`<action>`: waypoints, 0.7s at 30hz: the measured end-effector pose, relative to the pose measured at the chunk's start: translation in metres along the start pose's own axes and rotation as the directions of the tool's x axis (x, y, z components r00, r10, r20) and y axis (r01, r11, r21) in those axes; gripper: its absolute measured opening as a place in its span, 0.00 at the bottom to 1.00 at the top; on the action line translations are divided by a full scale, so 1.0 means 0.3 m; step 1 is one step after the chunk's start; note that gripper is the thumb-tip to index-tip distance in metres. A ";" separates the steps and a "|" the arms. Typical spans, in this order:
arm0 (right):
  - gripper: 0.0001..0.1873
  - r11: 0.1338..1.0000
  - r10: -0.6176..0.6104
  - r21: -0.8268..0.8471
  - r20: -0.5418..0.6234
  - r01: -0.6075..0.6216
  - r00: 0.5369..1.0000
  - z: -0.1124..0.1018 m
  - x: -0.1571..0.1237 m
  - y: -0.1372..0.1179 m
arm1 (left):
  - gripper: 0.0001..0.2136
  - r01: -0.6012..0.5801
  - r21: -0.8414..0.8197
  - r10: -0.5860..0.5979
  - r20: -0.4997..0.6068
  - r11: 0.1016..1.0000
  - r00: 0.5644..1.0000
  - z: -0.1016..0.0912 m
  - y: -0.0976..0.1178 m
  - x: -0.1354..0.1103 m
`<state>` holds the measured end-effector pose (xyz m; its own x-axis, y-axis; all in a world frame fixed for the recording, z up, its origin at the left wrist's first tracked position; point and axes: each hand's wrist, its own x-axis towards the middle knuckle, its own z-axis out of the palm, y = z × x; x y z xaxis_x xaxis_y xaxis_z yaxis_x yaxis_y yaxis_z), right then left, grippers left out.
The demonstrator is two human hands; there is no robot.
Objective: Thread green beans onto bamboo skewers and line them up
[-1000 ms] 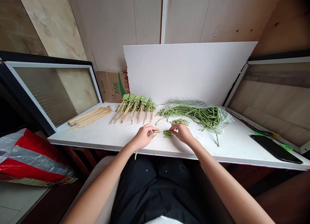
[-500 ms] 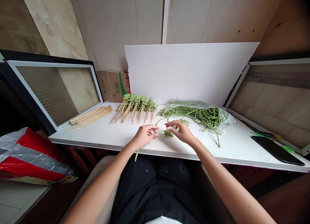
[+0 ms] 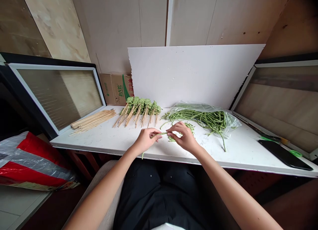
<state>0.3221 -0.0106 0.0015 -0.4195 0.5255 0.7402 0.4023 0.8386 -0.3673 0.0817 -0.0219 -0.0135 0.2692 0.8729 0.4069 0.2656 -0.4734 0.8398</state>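
Observation:
A green long bean (image 3: 162, 134) stretches between my two hands above the white table. My left hand (image 3: 147, 139) is closed around it, and the bean's tail hangs below that wrist. With thumb and fingertips, my right hand (image 3: 182, 134) pinches the other end. Short cut bean pieces (image 3: 190, 126) lie on the table beneath and behind my right hand, partly hidden by it. Behind my hands is a heap of whole long beans (image 3: 211, 120), partly inside a clear plastic bag (image 3: 232, 119).
Skewers threaded with bean pieces (image 3: 141, 105) are stacked at the back. Left of them lies a bundle of bare bamboo skewers (image 3: 93, 120). A cardboard box (image 3: 115, 89) stands behind. A black phone (image 3: 284, 154) lies on the white table (image 3: 238, 157) at the right.
My right hand has moved slightly left and closed on the free end of the bean. My left hand still holds the bean, which now sits a little higher.

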 end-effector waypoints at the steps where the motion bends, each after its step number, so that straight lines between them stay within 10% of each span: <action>1: 0.11 1.000 -0.021 -0.002 0.006 0.021 1.000 0.002 0.001 -0.009 | 0.14 -0.012 0.002 0.012 -0.004 1.000 1.000 -0.001 0.004 -0.002; 11: 0.12 0.991 -0.130 -0.030 0.006 0.130 0.992 0.017 0.005 -0.067 | 0.08 -0.136 0.079 0.128 0.104 0.987 0.986 0.017 0.046 -0.020; 21: 0.16 0.918 0.116 0.392 -0.136 -0.054 0.984 0.048 -0.002 -0.060 | 0.10 -0.187 -0.146 0.198 0.061 0.971 0.978 0.033 0.046 -0.019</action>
<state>0.3034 -0.0241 -0.0004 -0.2557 0.5944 0.7624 0.0726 0.7982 -0.5980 0.0931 -0.0345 -0.0077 0.3727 0.7532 0.5420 0.0723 -0.6059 0.7923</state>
